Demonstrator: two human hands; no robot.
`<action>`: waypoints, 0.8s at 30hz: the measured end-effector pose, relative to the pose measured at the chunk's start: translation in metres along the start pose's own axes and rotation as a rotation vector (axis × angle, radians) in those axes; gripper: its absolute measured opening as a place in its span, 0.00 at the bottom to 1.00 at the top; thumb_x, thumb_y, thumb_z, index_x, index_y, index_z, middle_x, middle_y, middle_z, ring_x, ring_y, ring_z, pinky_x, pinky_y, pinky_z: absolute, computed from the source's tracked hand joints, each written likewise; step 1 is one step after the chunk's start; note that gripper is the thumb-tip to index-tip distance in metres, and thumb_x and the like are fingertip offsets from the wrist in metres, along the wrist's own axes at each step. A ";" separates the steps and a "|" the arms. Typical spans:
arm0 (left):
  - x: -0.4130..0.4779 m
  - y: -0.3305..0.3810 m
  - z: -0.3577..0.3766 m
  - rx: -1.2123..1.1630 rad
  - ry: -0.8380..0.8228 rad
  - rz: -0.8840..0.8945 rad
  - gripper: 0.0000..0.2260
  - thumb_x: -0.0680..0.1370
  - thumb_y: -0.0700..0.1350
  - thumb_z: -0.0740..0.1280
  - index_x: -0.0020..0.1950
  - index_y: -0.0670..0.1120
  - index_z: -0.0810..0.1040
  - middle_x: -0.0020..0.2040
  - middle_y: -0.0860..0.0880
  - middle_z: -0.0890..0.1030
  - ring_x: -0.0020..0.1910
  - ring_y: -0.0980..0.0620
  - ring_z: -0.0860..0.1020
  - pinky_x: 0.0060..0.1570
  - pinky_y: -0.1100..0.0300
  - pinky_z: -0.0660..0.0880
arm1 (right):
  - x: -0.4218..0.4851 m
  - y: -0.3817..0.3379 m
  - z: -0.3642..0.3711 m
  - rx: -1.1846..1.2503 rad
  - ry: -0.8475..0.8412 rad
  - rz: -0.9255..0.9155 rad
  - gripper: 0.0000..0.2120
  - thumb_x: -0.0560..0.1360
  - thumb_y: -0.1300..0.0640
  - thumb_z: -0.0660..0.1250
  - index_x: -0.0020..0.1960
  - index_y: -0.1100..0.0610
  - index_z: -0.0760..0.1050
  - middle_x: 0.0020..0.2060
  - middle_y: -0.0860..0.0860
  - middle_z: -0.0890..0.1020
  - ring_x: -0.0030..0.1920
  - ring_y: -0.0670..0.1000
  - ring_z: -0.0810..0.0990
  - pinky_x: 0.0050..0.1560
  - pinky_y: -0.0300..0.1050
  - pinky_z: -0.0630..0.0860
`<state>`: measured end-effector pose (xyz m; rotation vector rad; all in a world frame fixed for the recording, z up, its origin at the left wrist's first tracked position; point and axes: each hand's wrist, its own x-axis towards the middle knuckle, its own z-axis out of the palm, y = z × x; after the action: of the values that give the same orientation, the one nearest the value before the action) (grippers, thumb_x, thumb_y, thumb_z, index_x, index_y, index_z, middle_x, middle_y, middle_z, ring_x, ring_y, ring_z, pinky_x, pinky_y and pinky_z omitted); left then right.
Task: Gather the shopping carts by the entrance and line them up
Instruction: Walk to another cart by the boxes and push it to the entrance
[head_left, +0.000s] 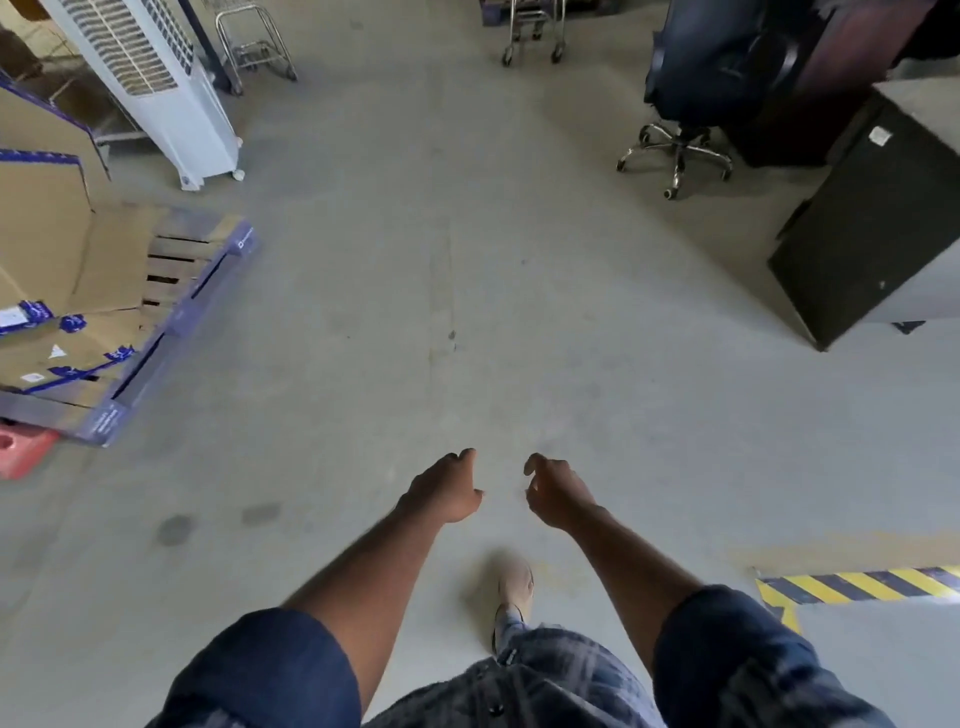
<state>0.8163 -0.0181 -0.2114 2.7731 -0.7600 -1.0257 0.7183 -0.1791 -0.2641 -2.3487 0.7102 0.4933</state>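
Approach to far cart (531, 22) | left hand (447, 488), right hand (557, 492) loosely curled, empty | advise: keep between pallet (171, 312) and office chair (678, 148), grip handle two-handed.

1 head camera looks forward and down at the floor (467, 312).

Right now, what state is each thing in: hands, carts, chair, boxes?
left hand: empty, fingers loosely curled.
right hand: empty, fingers loosely curled.
far cart: standing ahead, untouched, top cut off.
left cart: standing beside the air cooler, apart from the far cart.
office chair: upright on its wheels.
cardboard boxes: stacked on the pallet.
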 end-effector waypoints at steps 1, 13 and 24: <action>0.020 -0.004 -0.018 0.001 -0.008 -0.006 0.27 0.79 0.54 0.64 0.76 0.49 0.62 0.71 0.46 0.70 0.69 0.44 0.72 0.63 0.50 0.72 | 0.025 -0.009 -0.020 -0.006 0.013 -0.001 0.15 0.76 0.58 0.61 0.62 0.52 0.74 0.56 0.56 0.81 0.53 0.59 0.80 0.50 0.47 0.78; 0.316 -0.070 -0.228 -0.194 0.177 -0.162 0.18 0.79 0.62 0.60 0.40 0.49 0.72 0.51 0.47 0.82 0.53 0.45 0.81 0.46 0.57 0.72 | 0.370 -0.161 -0.198 -0.209 0.098 -0.117 0.14 0.80 0.44 0.60 0.53 0.54 0.77 0.51 0.56 0.83 0.51 0.61 0.81 0.48 0.48 0.77; 0.610 -0.100 -0.507 -0.205 0.232 -0.102 0.10 0.76 0.47 0.62 0.53 0.56 0.80 0.52 0.54 0.83 0.53 0.49 0.81 0.49 0.60 0.73 | 0.674 -0.279 -0.330 -0.071 0.064 -0.021 0.16 0.78 0.45 0.63 0.63 0.49 0.69 0.51 0.47 0.81 0.52 0.52 0.81 0.50 0.44 0.76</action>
<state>1.5758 -0.2680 -0.2036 2.7098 -0.4603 -0.7306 1.4683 -0.4581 -0.2330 -2.4459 0.7072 0.4422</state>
